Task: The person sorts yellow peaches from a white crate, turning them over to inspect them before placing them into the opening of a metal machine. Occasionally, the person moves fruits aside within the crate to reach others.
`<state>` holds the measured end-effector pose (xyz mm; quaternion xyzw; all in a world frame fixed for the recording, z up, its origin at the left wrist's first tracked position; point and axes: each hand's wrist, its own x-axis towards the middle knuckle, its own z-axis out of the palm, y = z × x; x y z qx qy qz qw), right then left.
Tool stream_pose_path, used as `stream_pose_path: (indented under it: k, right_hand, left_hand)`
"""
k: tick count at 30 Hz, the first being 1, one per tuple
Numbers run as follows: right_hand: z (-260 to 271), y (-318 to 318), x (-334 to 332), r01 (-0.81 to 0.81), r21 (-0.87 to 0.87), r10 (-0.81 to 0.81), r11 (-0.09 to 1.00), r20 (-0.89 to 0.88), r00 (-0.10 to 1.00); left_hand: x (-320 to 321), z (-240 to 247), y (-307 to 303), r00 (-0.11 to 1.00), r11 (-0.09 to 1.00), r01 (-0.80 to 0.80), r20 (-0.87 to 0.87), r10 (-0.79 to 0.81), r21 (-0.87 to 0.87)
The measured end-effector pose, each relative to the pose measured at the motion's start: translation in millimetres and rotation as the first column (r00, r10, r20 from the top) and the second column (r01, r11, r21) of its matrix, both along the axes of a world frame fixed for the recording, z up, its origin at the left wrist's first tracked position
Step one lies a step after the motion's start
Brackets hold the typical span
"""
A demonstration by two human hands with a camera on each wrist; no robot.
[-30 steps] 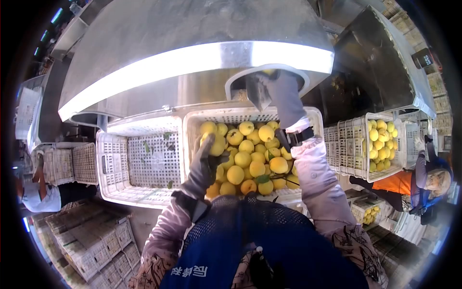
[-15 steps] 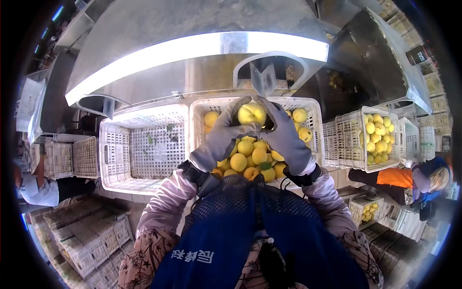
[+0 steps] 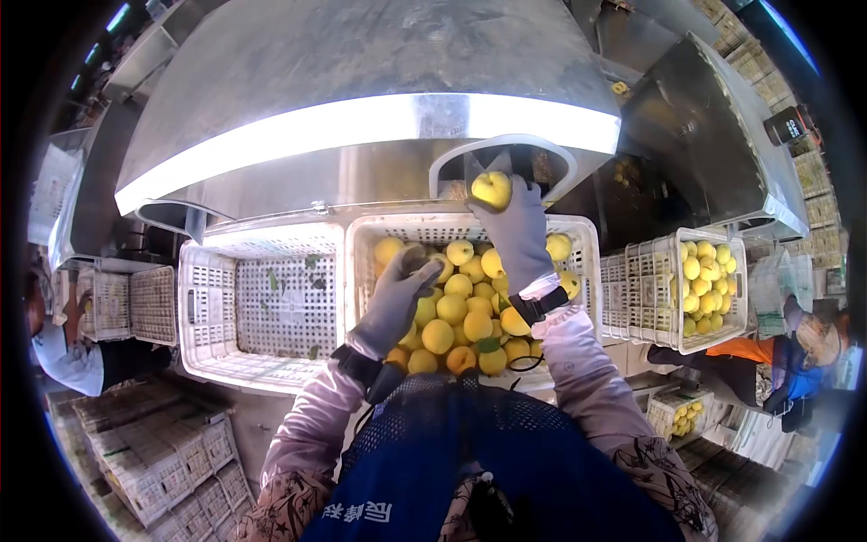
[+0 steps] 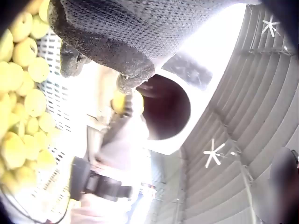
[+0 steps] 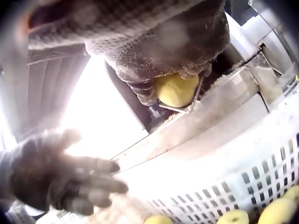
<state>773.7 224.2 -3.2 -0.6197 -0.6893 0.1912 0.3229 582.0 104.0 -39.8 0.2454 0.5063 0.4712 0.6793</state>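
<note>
The gloved right hand (image 3: 517,226) holds a yellow fruit (image 3: 491,190) at the rounded opening in the metal machine. In the right wrist view, the same fruit (image 5: 176,90) sits under the fingers against a V-shaped metal piece (image 5: 200,93). Over the left part of the fruit-filled crate (image 3: 589,237) is the gloved left hand (image 3: 396,303), near the fruit there. Its fingers are spread with nothing between them in the right wrist view, where this left hand (image 5: 65,175) is blurred. Several yellow fruits (image 3: 452,309) lie loose in the crate.
A white crate (image 3: 194,348) with a few leaves stands to the left. To the right is another crate (image 3: 632,289) of yellow fruit. The metal machine (image 3: 361,63) spans the front. People are at both far sides, near stacked crates (image 3: 167,461).
The right hand has moved from over the crate up to the opening, carrying the fruit. The left hand has let go of that fruit and moved down and left over the crate.
</note>
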Motion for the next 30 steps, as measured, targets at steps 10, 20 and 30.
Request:
stream_pose_path:
  k: [10, 20, 30]
  right_hand:
    - [28, 38, 22, -0.048, -0.112, 0.015, 0.993, -0.276, 0.961]
    - [-111, -63, 135, -0.050, -0.456, 0.022, 0.889, -0.065, 0.998]
    - [-156, -16, 85, -0.503, -0.689, -0.304, 0.521, -0.701, 0.645]
  left_hand:
    - [-26, -84, 31, 0.581, 0.985, 0.075, -0.796, -0.168, -0.152]
    - [-20, -104, 61, 0.230, 0.966, 0.140, -0.942, -0.244, -0.217]
    - [40, -94, 76, 0.312, 0.809, 0.465, -0.789, -0.529, -0.358]
